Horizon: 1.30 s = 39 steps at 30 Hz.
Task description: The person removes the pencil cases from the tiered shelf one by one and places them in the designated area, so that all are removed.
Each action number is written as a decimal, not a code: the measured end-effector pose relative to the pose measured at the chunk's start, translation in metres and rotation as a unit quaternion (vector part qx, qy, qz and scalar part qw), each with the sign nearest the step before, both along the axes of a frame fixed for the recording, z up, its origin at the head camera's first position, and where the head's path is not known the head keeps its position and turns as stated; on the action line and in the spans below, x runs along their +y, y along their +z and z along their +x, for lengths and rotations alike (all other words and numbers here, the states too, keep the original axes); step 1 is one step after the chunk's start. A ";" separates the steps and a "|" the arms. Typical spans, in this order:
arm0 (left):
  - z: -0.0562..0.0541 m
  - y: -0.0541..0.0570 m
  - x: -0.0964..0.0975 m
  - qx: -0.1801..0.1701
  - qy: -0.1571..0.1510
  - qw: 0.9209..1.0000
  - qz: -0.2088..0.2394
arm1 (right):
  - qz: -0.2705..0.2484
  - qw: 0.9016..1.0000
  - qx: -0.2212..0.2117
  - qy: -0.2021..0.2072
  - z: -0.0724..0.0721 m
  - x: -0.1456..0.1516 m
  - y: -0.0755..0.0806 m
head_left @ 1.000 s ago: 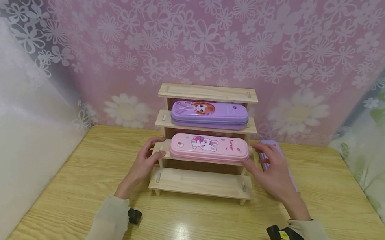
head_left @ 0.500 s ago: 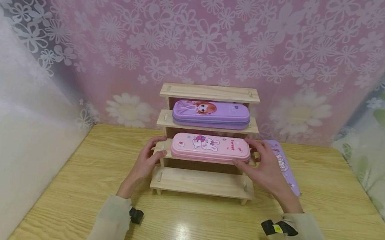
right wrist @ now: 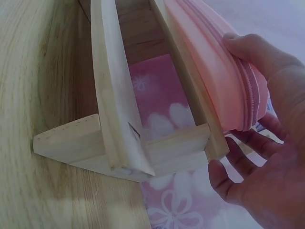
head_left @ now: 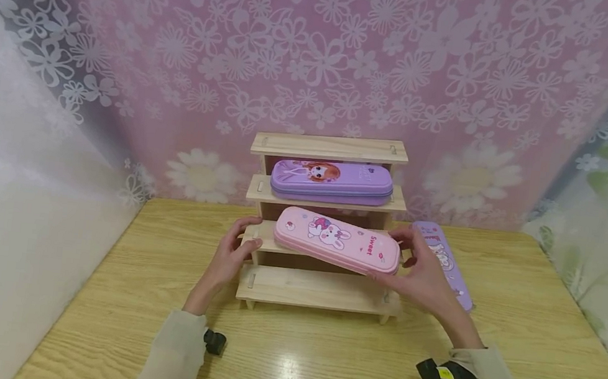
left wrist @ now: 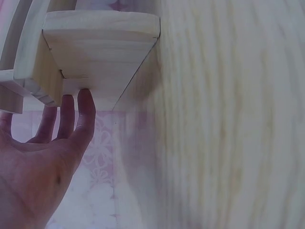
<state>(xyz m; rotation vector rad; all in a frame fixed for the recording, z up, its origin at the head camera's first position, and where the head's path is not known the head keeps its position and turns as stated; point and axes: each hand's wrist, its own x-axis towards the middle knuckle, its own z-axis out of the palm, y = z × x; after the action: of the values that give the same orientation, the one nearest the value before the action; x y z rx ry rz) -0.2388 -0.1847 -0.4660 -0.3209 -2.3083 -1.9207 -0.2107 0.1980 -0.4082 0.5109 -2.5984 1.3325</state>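
Note:
A pink zipped pencil case point(head_left: 334, 241) with a rabbit print lies slantwise over the third board of a stepped wooden shelf point(head_left: 315, 288). My right hand point(head_left: 421, 271) grips its right end, thumb at the front, fingers behind; the zip side shows in the right wrist view, where the pencil case point(right wrist: 214, 62) leans beside a board edge. At the shelf's left side, my left hand point(head_left: 231, 253) holds the end of the same board with its thumb in front. In the left wrist view, fingertips point(left wrist: 86, 102) of that hand touch the shelf's side panel.
On the board above sits a purple pencil case point(head_left: 333, 182) with a girl print. Another purple pencil case point(head_left: 449, 268) lies on the wooden table point(head_left: 175, 231) right of the shelf, behind my right hand. A flowered pink curtain point(head_left: 319, 60) hangs behind.
My right hand has taken hold of the pink pencil case, which lay level on its board; its right end has swung forward and down. The left hand stays on the shelf.

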 end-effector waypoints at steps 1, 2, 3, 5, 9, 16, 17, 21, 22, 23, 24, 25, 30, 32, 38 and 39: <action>0.000 0.000 0.000 -0.001 0.000 1.000 0.000 | -0.001 1.000 0.003 0.005 0.002 0.001 -0.001; 0.000 0.000 0.000 -0.001 0.000 1.000 0.002 | 0.001 1.000 0.007 0.008 0.004 0.003 -0.001; 0.001 -0.001 0.000 -0.002 0.000 1.000 0.002 | 0.004 1.000 0.010 0.010 0.006 0.005 -0.001; 0.001 -0.001 0.000 -0.003 0.000 1.000 0.003 | 0.011 1.000 0.019 0.012 0.009 0.010 -0.002; 0.001 -0.001 -0.001 -0.004 0.000 1.000 0.002 | 0.019 0.999 0.035 0.013 0.015 0.018 -0.002; 0.001 -0.001 -0.001 -0.004 -0.005 1.000 0.007 | 0.007 0.999 0.043 0.010 0.022 0.035 -0.008; 0.000 -0.001 -0.001 -0.004 -0.007 1.000 0.010 | 0.006 0.999 0.042 0.008 0.023 0.037 -0.009; 0.000 -0.003 -0.002 -0.005 -0.009 1.000 0.013 | -0.004 0.999 0.043 0.004 0.028 0.047 -0.011; 0.000 -0.003 -0.002 -0.006 -0.009 1.000 0.013 | -0.006 0.999 0.045 0.004 0.029 0.050 -0.011; 0.000 -0.003 -0.002 -0.006 -0.009 1.000 0.013 | -0.011 0.999 0.046 0.003 0.030 0.052 -0.012; 0.000 -0.003 -0.001 -0.006 -0.009 1.000 0.011 | -0.013 0.999 0.048 0.002 0.031 0.055 -0.013; 0.000 -0.003 -0.001 -0.006 -0.008 1.000 0.011 | -0.017 0.999 0.048 0.002 0.033 0.058 -0.013; 0.000 -0.002 0.000 -0.003 -0.003 1.000 0.003 | -0.028 0.999 0.046 -0.006 0.038 0.074 -0.016; 0.001 -0.002 0.000 -0.003 -0.002 1.000 0.003 | -0.030 0.999 0.041 -0.014 0.040 0.080 -0.016; 0.000 -0.002 0.000 -0.003 -0.004 1.000 0.013 | -0.035 0.998 0.042 -0.035 0.047 0.104 -0.018; -0.001 -0.003 -0.001 -0.003 -0.005 1.000 0.016 | -0.038 0.998 0.046 -0.036 0.047 0.109 -0.019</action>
<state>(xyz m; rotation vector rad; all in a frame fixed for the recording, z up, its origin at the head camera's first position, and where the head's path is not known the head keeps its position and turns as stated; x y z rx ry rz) -0.2394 -0.1854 -0.4686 -0.3232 -2.2823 -1.9624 -0.1632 0.3072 -0.4270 0.4519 -2.4587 1.3458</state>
